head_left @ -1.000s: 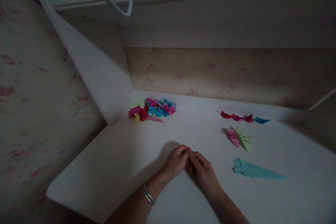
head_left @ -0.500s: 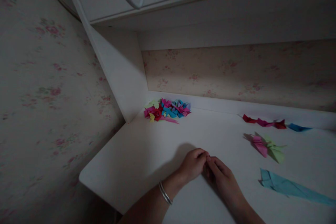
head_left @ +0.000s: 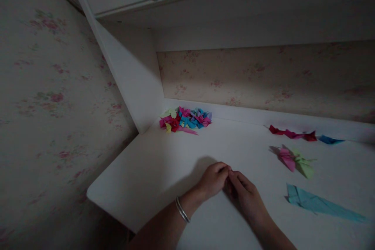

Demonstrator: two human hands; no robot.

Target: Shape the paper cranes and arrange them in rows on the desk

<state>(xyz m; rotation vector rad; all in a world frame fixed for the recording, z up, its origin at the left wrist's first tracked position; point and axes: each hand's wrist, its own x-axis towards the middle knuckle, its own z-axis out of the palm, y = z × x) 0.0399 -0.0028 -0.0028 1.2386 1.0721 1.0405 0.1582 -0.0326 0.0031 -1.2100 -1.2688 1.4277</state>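
Note:
My left hand point(head_left: 213, 180) and my right hand point(head_left: 243, 196) meet fingertip to fingertip on the white desk point(head_left: 164, 172), both curled in a pinch. Whatever they pinch is hidden between the fingers. A silver bangle point(head_left: 182, 210) circles my left wrist. To the right lies a folded light-blue paper point(head_left: 316, 203). Beyond it sit a pink and a green folded paper shape point(head_left: 294, 160).
A pile of several small coloured folded papers point(head_left: 185, 120) fills the back left corner by a white side panel point(head_left: 131, 74). Red, pink and blue pieces point(head_left: 299, 135) line the back ledge. A shelf overhangs above. The desk's left edge drops off beside flowered wallpaper.
My hands stay pinched together in the same spot. The view has swung to the left and then slightly up, so the desk items sit further right in the picture.

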